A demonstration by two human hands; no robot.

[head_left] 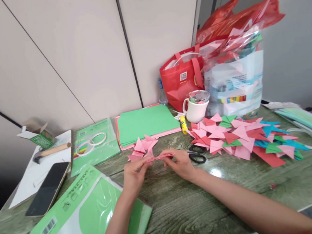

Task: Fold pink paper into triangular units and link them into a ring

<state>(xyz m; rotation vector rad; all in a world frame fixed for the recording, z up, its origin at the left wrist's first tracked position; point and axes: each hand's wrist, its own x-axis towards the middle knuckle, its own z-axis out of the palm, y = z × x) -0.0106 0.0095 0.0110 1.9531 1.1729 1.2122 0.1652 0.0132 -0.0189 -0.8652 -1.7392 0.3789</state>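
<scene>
Between my two hands is a thin folded strip of pink paper, seen nearly edge-on. My left hand pinches its left end, and the fingers of my right hand close on the right end. Just beyond them lie a few folded pink paper pieces on the table. Black-handled scissors rest right of my right hand, their blades partly hidden. A large heap of folded paper pieces in pink, red, green and blue spreads farther right.
A stack of green paper, a glue stick and a white mug stand behind. Red and clear plastic bags fill the back right. Left are paper packs, a phone and a hammer.
</scene>
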